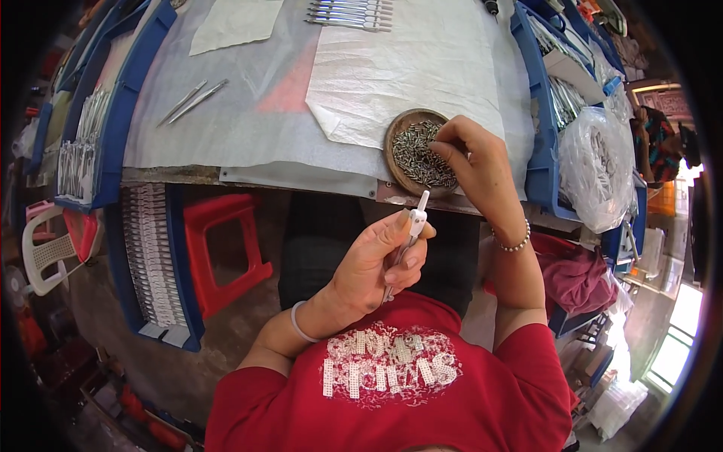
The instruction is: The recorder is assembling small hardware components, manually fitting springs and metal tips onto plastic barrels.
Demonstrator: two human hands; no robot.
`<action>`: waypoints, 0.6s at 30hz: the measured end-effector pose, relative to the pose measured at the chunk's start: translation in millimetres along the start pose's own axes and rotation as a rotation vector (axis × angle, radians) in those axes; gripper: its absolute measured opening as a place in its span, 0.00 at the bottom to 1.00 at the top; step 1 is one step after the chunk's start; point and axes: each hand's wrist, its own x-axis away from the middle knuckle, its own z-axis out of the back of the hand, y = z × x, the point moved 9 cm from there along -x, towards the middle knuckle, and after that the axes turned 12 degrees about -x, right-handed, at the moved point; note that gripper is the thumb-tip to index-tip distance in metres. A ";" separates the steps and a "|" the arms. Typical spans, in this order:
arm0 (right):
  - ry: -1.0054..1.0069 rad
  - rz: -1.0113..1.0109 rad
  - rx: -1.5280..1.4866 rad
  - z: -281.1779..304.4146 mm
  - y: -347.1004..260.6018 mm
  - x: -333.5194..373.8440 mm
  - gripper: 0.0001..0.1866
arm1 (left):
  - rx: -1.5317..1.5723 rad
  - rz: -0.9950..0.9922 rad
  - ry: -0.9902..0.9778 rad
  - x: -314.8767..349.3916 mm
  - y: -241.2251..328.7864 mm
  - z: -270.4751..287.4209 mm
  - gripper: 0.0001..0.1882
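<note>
My left hand is closed around a drawing compass in front of the table edge. Its white plastic head with a narrow stem points up, and its metal legs run down through my fingers. Over a round brown bowl, my right hand has thumb and fingertips pinched together. Many small metal screws fill the bowl. Whatever is between the right fingertips is too small to make out.
A row of metal compass parts lies at the far edge. Two slim metal pieces rest at left. Blue bins with metal parts flank the table, with a clear plastic bag on the right. A red stool stands below left.
</note>
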 end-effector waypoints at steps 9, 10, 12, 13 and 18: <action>0.113 0.071 -0.335 14.6 -32.2 36.6 0.05 | 0.137 -0.030 -0.066 -2.5 1.1 -1.3 0.17; 0.065 0.149 -0.353 10.1 -44.1 42.6 0.06 | 0.134 -0.042 -0.067 -2.2 2.2 -0.5 0.17; -0.014 0.222 -0.389 2.7 -57.7 54.8 0.09 | 0.126 -0.046 -0.050 -3.3 2.9 -0.4 0.16; -0.022 0.228 -0.383 0.2 -60.7 58.6 0.09 | 0.117 -0.056 -0.035 -3.4 4.2 -0.5 0.16; -0.001 0.264 -0.354 -1.7 -65.5 66.7 0.10 | 0.035 -0.052 0.034 -3.6 4.9 -6.6 0.14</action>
